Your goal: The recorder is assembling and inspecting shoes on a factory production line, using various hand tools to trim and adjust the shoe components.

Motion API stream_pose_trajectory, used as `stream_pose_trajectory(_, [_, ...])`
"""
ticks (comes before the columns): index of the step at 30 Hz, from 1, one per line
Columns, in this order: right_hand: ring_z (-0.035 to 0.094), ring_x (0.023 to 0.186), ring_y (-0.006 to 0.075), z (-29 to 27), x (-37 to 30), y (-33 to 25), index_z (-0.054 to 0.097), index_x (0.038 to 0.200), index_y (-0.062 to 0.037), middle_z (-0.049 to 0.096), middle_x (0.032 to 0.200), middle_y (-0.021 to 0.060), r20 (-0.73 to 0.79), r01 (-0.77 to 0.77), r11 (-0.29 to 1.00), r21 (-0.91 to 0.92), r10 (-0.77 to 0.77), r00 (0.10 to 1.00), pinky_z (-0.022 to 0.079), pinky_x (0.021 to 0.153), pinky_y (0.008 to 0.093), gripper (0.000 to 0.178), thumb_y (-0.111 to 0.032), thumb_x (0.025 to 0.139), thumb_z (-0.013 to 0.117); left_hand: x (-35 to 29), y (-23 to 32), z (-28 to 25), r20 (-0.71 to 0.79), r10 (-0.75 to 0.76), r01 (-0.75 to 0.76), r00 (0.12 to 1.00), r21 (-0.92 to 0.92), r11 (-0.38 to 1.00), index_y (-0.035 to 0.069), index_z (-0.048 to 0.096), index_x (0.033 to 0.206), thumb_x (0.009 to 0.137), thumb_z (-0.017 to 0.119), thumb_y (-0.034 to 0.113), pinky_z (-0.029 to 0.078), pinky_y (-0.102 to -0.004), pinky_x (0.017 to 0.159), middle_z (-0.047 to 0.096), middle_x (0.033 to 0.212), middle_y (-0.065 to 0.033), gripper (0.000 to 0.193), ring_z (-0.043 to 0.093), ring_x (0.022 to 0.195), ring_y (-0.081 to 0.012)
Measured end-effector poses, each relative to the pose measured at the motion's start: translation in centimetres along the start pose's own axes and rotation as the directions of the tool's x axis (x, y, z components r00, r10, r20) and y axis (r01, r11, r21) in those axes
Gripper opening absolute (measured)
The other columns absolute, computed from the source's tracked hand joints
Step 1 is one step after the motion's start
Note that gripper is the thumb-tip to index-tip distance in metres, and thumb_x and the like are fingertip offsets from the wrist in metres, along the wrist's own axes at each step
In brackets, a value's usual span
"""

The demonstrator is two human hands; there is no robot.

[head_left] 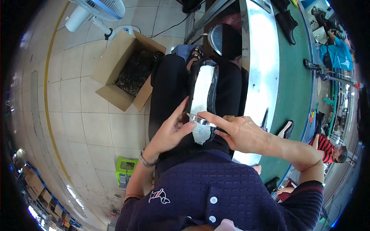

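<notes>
Across my lap lies a black shoe [204,82], bottom up, with a pale white strip along its underside and uneven edges at the near end. My left hand [171,129] grips the shoe's left side, thumb over the pale underside and index finger stretched along the edge. My right hand [241,133] is closed on a shiny metal knife [198,119], index finger laid along it. The blade lies across the underside near the shoe's near end, its tip close to my left thumb. Part of the knife is hidden under my right fingers.
An open cardboard box [111,73] with black material stands to the left, below a fan [96,15]. A green stool [126,169] is near my left elbow. On the right runs a metal bench edge [262,65] beside a green belt [289,88] carrying shoes. Other people work beyond it.
</notes>
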State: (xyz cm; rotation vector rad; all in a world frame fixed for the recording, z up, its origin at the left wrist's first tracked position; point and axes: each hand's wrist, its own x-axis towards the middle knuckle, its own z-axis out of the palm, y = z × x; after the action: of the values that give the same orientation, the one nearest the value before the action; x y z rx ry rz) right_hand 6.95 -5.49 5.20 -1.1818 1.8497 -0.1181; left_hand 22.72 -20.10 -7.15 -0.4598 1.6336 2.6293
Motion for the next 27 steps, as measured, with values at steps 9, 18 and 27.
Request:
stream_pose_trajectory(9, [0.060, 0.054, 0.0306, 2.4, -1.1, 2.5, 0.027, 0.150, -0.0279, 0.062, 0.073, 0.0130, -0.172, 0.127, 0.990, 0.055, -0.116, 0.978, 0.051, 0.050, 0.0397, 0.074, -0.010, 0.088, 0.063, 4.4, -0.3, 2.3, -0.026, -0.246, 0.187, 0.969, -0.574, 0.797, 0.014, 0.017, 0.154, 0.095, 0.057, 0.036, 0.034, -0.0348, 0.109, 0.035, 0.150, -0.0055, 0.074, 0.042, 0.131, -0.0193])
stream_pose_trajectory(18, [0.069, 0.066, 0.0318, -7.6, -0.9, -2.3, 0.031, 0.148, -0.0174, 0.070, 0.088, 0.0161, -0.122, 0.235, 0.952, -0.196, -0.261, 0.958, 0.056, 0.059, 0.0389, 0.073, -0.012, 0.085, 0.068, 4.4, 0.2, 1.7, -0.051, -0.242, 0.193, 0.969, -0.453, 0.871, 0.014, 0.015, 0.155, 0.093, 0.061, 0.028, 0.033, -0.0309, 0.107, 0.043, 0.143, -0.0076, 0.079, 0.044, 0.127, -0.0153])
stream_pose_trajectory(27, [0.062, 0.054, 0.0280, -7.3, 3.2, 0.8, 0.027, 0.149, -0.0120, 0.067, 0.076, 0.0136, -0.030, -0.022, 0.750, -0.661, 0.003, 1.000, 0.050, 0.051, 0.0363, 0.068, -0.019, 0.092, 0.062, 4.3, 0.3, 0.8, 0.002, -0.213, 0.194, 0.977, -0.419, 0.887, 0.014, 0.014, 0.155, 0.092, 0.061, 0.024, 0.036, -0.0306, 0.105, 0.040, 0.146, -0.0072, 0.079, 0.044, 0.127, -0.0149])
